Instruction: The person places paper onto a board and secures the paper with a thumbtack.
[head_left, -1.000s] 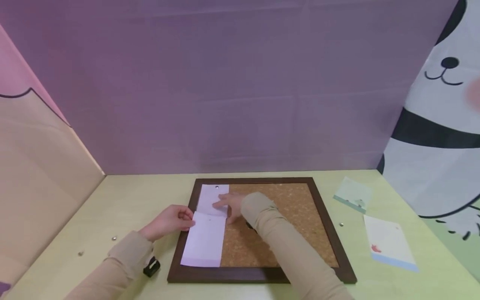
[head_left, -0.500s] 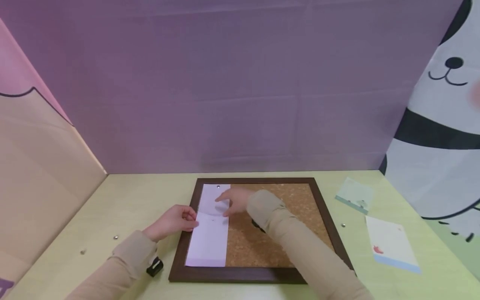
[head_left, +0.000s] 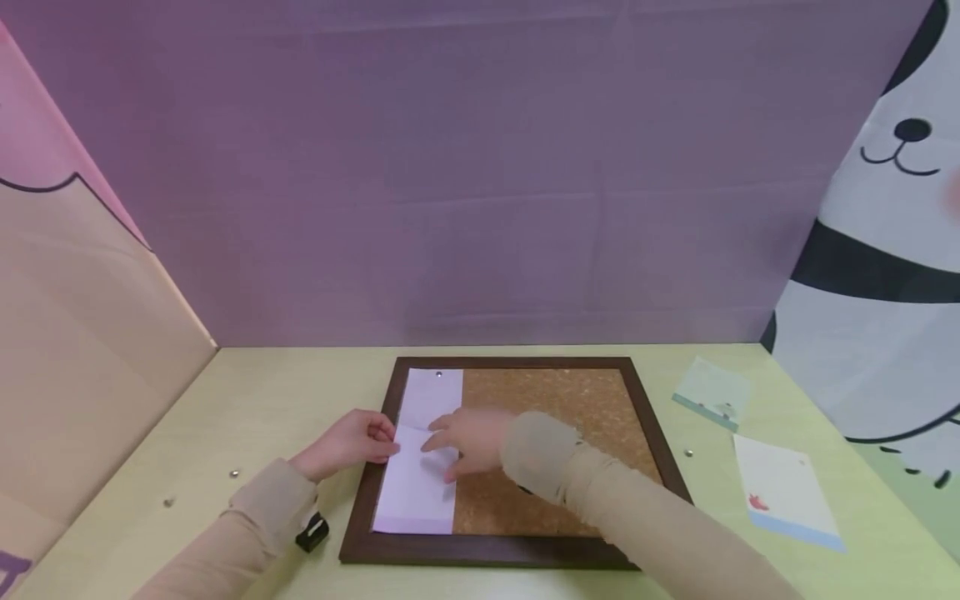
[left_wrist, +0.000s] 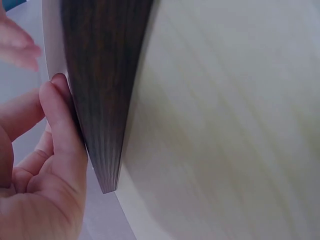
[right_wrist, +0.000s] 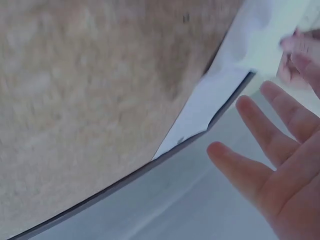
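Note:
A corkboard [head_left: 555, 433] in a dark wooden frame lies on the table. Along its left side are two pale sheets of paper: an upper sheet [head_left: 429, 396] with a metal pushpin [head_left: 438, 374] near its top edge, and a lower sheet [head_left: 414, 504] meeting it at mid-board. My left hand [head_left: 351, 443] pinches the lower sheet's left edge between thumb and finger, beside the frame. In the right wrist view my right hand [right_wrist: 285, 155] has its fingers spread and holds nothing. It hovers over the sheets' right part; whether its fingertips touch paper I cannot tell.
Loose pushpins lie on the table, one [head_left: 235, 473] to the left and another [head_left: 688, 452] right of the board. Further right are a green-edged note sheet [head_left: 712, 392] and a blue-edged one [head_left: 783, 487]. A purple cloth backdrop [head_left: 480, 183] stands behind the table.
The lower sheet's bottom end has swung right, so it lines up better with the upper sheet. My right hand has come down from the upper sheet toward the lower one, fingers spreading.

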